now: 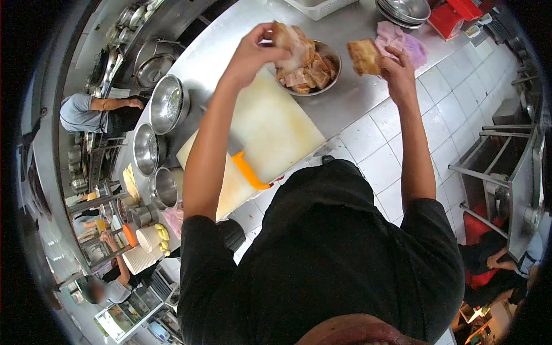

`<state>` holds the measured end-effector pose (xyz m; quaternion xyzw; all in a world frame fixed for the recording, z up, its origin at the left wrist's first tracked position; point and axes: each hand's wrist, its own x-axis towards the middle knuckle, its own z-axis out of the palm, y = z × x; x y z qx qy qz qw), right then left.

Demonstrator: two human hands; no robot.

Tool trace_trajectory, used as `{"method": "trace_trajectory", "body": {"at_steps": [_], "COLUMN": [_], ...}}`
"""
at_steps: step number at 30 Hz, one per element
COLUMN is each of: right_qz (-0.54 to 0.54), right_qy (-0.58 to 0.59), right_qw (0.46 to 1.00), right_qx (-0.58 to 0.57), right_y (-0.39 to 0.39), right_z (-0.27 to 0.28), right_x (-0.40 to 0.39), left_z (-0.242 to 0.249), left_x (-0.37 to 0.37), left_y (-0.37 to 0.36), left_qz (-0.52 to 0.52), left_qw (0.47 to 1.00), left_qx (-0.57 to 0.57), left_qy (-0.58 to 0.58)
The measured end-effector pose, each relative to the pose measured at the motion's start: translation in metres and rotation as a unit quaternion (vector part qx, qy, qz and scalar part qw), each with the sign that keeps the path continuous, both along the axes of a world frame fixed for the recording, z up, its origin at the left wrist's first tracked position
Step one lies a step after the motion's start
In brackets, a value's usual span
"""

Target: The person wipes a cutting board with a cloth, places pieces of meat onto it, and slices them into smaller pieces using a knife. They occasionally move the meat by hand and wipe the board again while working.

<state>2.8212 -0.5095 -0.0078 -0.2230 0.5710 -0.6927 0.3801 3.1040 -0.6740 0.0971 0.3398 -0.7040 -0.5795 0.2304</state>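
My left hand [253, 56] pinches a pale, fatty piece of cooked meat [290, 39] over a metal bowl [333, 50]. Chunks of cooked meat [307, 76] fill that bowl. Off to the bowl's right, my right hand [395, 68] grips a browned slab of meat [364, 56], close to a pink cloth [405, 46]. A white cutting board [282, 123] lies nearer my body. On it rests a knife with an orange handle [248, 171]; my left forearm partly hides its blade.
Several metal bowls [167, 103] line the left of the steel counter [215, 43]. A white plastic basket [322, 8], stacked bowls [405, 8] and a red object [447, 22] stand at the far side. Other people [86, 114] are at left and lower right.
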Motion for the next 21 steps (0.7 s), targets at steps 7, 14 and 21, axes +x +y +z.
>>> {"method": "trace_trajectory", "body": {"at_steps": [7,14,21], "right_qz": [-0.072,-0.082,-0.102], "right_qy": [0.076,0.404,0.485], "right_qw": [0.992,0.904,0.866], "right_qx": [0.067,0.116,0.066], "right_y": [0.021,0.029,0.044], "right_z": [-0.040,-0.039,-0.050], "right_x": [-0.015,0.042,0.046], "left_z": [-0.056,-0.103,-0.102], "left_x": [-0.034,-0.044,-0.008], "left_y": [0.114,0.140,0.157], "left_qz": [-0.114,-0.153,-0.076], "left_qw": [0.972,0.845,0.865], "left_qx": [-0.152,-0.467,-0.453], "left_qy": [-0.135,-0.212,-0.204]}}
